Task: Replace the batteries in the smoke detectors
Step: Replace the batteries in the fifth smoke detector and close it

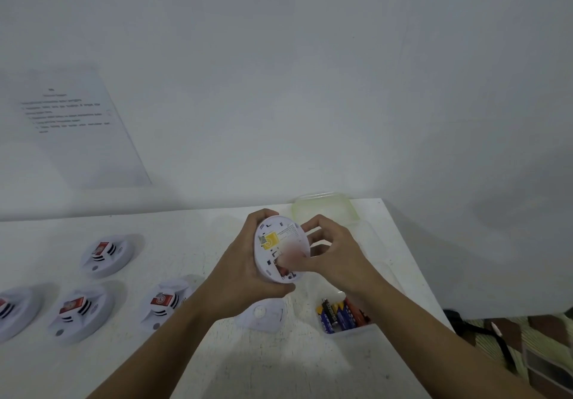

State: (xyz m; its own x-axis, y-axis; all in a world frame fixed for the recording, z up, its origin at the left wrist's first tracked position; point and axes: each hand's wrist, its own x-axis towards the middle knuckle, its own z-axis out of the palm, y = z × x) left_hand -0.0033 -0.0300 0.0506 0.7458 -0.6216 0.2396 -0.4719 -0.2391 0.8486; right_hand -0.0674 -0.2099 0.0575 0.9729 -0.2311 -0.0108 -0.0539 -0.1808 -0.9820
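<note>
Gripping detector (280, 249) w/ L hand (245, 266), fingers curled round rim; R hand (333, 259) pinches opposite edge.

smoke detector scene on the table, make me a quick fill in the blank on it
The left hand grips the held smoke detector, whose label is ___.
Loose batteries lie in a clear container under the ___ forearm.
Other detectors resting on the table number ___.
Missing: yellow; right; four.
</note>
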